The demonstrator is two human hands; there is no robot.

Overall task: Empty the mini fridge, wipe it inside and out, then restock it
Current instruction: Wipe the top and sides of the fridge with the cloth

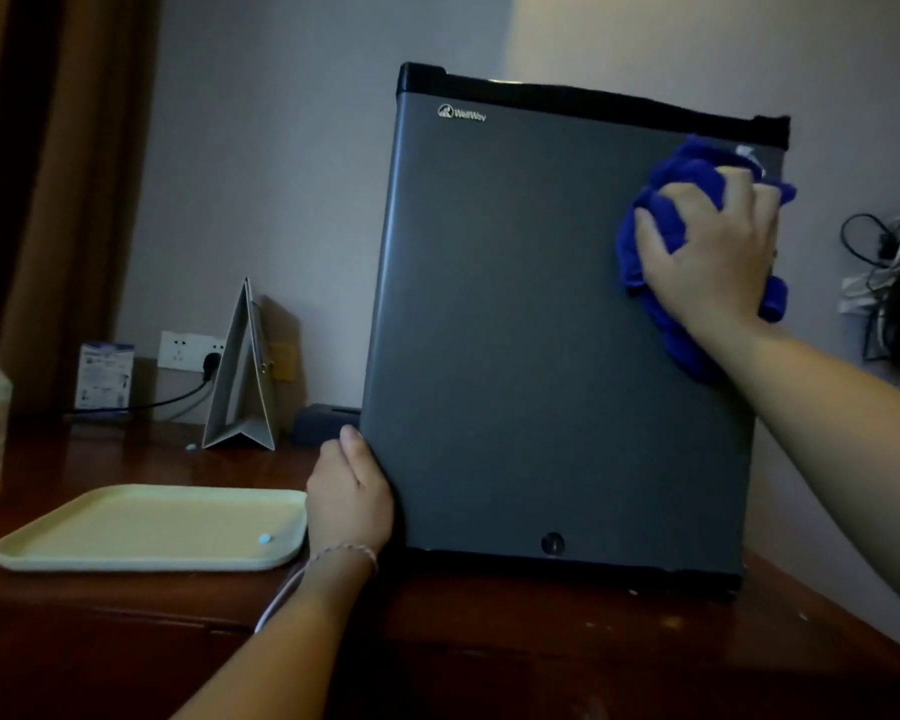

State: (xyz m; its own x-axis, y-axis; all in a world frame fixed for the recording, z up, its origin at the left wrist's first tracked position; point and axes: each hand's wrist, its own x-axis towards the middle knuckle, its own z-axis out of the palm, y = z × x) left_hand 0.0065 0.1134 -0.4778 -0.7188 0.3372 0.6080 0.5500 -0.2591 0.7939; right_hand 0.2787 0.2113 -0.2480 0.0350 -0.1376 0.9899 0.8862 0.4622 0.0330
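Wooden desk (489, 641), right hand (707, 252) gripping cloth (697, 200) — left hand (346, 493) clasping fridge (541, 330) edge

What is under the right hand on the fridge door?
A bunched blue cloth lies between the right hand and the mini fridge door; the door surface beneath it is covered.

We see a dark grey mini fridge (541, 330) with black trim, and a bright blue cloth (661, 304) against its door. The tray (141, 527) is pale cream on a dark reddish-brown desk (489, 641); the curtain (58, 174) is brown.
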